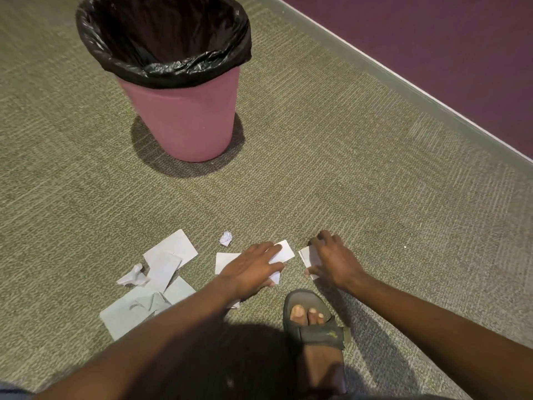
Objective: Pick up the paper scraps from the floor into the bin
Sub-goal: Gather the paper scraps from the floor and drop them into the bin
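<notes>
Left hand (253, 267): our fingers flat on scraps (284, 251); gripping nothing
Right hand (331, 261): curled round one scrap (305, 254)
Risk: flat scraps slip our pinch before the bin (184, 116)

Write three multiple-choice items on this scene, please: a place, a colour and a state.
1. Where does the bin stand?
A. beyond the scraps
B. on top of the scraps
C. behind the foot
2. What colour is the bin's wall?
A. blue
B. pink
C. white
3. How is the left hand?
A. fisted in the air
B. inside the bin
C. flat on a scrap
Answers: 1 A, carpet separates bin and scraps; 2 B, pink shows below the black liner; 3 C, it lies flat on white paper.
</notes>
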The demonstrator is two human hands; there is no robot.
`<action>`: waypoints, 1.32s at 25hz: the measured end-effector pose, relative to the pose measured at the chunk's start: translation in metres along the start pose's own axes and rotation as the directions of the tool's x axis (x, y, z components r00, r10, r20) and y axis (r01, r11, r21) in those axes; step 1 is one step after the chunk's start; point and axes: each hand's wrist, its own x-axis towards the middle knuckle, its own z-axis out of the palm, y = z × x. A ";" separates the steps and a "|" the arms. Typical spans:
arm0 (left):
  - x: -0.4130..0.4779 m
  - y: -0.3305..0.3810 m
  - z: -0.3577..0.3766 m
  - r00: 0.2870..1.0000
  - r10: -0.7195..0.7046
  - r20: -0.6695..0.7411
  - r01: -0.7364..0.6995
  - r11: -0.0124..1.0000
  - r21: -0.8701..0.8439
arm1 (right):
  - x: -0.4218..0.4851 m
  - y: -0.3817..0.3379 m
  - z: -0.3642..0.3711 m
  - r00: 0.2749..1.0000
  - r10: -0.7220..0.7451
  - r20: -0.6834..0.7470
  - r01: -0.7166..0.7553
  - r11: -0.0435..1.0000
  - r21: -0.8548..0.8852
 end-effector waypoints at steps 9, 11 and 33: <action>-0.002 -0.008 -0.006 0.994 -0.107 0.022 0.109 0.978 -0.176 | 0.004 -0.009 -0.006 0.992 -0.106 -0.071 0.118 0.973 0.200; -0.002 -0.007 -0.013 0.988 -0.136 -0.066 0.119 0.969 -0.218 | 0.012 -0.012 -0.018 0.993 -0.100 -0.069 0.114 0.960 0.254; -0.036 -0.044 -0.260 0.472 -0.683 -0.558 -0.236 0.512 -0.826 | 0.029 -0.116 -0.275 0.740 0.136 -0.659 0.565 0.404 0.719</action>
